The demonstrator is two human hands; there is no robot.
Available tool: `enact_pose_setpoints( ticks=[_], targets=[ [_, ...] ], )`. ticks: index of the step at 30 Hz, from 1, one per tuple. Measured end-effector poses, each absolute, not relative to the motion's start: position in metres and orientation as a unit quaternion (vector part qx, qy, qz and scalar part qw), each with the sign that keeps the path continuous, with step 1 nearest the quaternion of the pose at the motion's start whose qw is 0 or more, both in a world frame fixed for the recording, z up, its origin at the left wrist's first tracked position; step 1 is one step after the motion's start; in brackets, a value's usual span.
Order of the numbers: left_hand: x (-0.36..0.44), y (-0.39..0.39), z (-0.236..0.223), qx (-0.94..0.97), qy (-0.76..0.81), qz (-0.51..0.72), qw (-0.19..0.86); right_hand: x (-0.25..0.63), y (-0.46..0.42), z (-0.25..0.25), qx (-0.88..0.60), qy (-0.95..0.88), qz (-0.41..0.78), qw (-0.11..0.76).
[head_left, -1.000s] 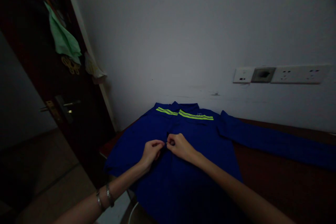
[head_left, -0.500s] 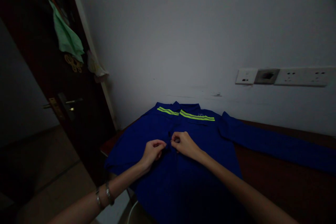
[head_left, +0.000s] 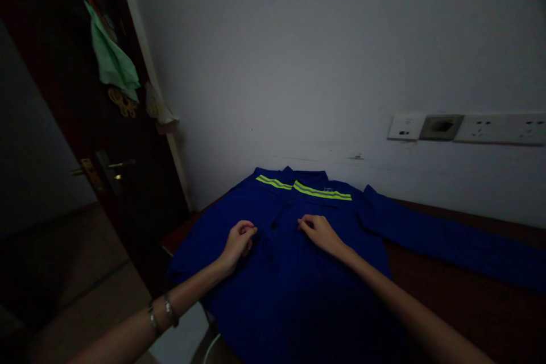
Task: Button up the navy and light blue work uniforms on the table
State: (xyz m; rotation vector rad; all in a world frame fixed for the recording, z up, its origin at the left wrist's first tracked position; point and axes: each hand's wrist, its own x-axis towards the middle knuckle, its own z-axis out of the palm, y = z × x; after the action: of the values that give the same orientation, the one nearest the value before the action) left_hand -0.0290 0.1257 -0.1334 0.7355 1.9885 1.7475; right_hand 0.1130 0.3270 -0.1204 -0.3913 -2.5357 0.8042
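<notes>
A blue work jacket (head_left: pixel 273 307) with yellow-green reflective stripes across the chest lies spread out, front up, its collar toward the wall. Over the front of it, left of the centre line, my left hand (head_left: pixel 239 243) is closed in a pinch at the fabric. My right hand (head_left: pixel 319 232) pinches on the other side of the centre line, below the chest stripe. Both hands appear to grip the jacket's front; the dim light hides the cloth between the fingertips. A gap separates the two hands. Two bracelets circle my left wrist.
Beneath the jacket is a dark reddish table (head_left: pixel 430 261) against a pale wall (head_left: pixel 273 68). Wall sockets (head_left: pixel 478 128) are at the right. A dark door (head_left: pixel 128 193) stands at the left, with a green cloth (head_left: pixel 111 60) hanging on it. A white cable (head_left: pixel 210 347) hangs below.
My hands have moved apart from near the jacket's centre line, the left hand to the left and the right hand to the right. Both remain pinched. The view has shifted slightly.
</notes>
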Motion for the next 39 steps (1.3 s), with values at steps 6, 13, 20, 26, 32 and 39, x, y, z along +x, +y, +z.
enact_pose_setpoints(
  ticks=[6,13,20,26,32,39],
  targets=[
    [-0.049,0.147,-0.129,0.244,0.707,0.636,0.188,0.124,0.343,-0.153,-0.135,-0.936,0.241,0.22],
    [-0.074,0.209,-0.126,0.249,0.697,0.653,0.164,0.133,0.335,-0.17,-0.08,-0.95,0.184,0.239],
    [-0.108,0.296,-0.114,0.305,0.738,0.593,0.103,0.13,0.341,-0.17,-0.084,-0.928,0.27,0.244],
    [-0.155,0.371,-0.113,0.349,0.806,0.478,-0.014,0.127,0.346,-0.173,-0.093,-0.903,0.323,0.269],
    [-0.19,0.441,-0.113,0.362,0.85,0.379,-0.057,0.115,0.361,-0.193,-0.05,-0.917,0.299,0.26],
    [-0.232,0.501,-0.114,0.301,0.899,0.319,0.004,0.098,0.385,-0.247,0.012,-0.923,0.253,0.291]
  ],
)
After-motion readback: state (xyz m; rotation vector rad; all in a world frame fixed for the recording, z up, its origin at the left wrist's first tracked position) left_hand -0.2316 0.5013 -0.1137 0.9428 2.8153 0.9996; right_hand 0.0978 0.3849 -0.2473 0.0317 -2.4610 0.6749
